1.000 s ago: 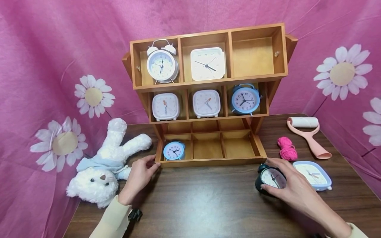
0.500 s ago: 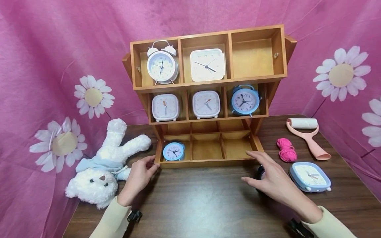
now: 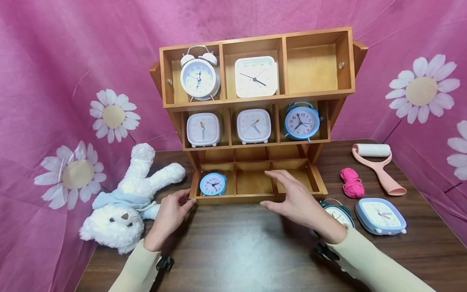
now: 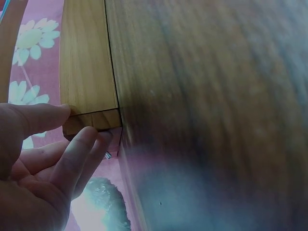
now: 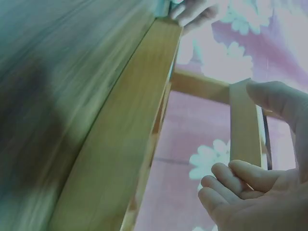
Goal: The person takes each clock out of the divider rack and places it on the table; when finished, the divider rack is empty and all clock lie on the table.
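My left hand [image 3: 171,219] holds the lower left front corner of the wooden display shelf [image 3: 251,199], with thumb and fingertips against it. My right hand [image 3: 297,205] is in front of the bottom tier's right side, thumb and fingers spread apart with nothing between them. Behind the right wrist, a dark green alarm clock [image 3: 339,213] stands on the table, partly hidden. A small blue alarm clock [image 3: 213,184] sits in the bottom left compartment. In the right wrist view the right hand [image 5: 255,187] is beside the shelf's wooden front board [image 5: 125,130].
Upper tiers hold a white twin-bell clock [image 3: 198,79], a white square clock [image 3: 255,77], two white rounded clocks and a blue round clock [image 3: 302,121]. At right are a blue square clock [image 3: 380,216], pink yarn [image 3: 352,183] and a lint roller [image 3: 379,164]. A teddy bear [image 3: 120,211] lies left.
My right hand let go of the dark green clock and moved left to the front of the bottom tier. That clock stays on the table. The left hand has stayed at the shelf corner.
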Demonstrator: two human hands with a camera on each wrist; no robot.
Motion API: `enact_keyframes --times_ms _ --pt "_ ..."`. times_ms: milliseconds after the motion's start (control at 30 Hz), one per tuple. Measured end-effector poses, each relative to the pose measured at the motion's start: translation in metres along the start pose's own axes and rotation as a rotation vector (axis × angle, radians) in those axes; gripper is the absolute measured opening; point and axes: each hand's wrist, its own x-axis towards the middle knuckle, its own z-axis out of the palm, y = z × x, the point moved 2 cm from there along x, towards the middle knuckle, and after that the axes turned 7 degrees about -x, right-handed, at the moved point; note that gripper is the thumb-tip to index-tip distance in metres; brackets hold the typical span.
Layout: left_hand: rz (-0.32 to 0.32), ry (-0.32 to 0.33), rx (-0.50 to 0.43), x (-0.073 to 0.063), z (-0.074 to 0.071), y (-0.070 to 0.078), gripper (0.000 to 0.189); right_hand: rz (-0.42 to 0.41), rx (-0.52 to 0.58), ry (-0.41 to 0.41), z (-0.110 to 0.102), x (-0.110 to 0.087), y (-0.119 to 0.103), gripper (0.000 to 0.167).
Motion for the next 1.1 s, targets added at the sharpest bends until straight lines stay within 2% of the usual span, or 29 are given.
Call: enact_keyframes --times_ms 567,800,1100 --pt "0.009 0.002 0.009 0.001 -0.004 0.004 0.038 -0.051 0.123 -0.066 0.050 0.054 -0.051 0.084" --pt "0.007 0.002 0.010 0.000 -0.004 0.003 0.038 -0.061 0.129 -0.071 0.075 0.075 -0.059 0.084" --pt "0.014 -0.001 0.011 0.000 -0.001 0.002 0.037 -0.054 0.148 -0.102 0.095 0.095 -0.060 0.081"
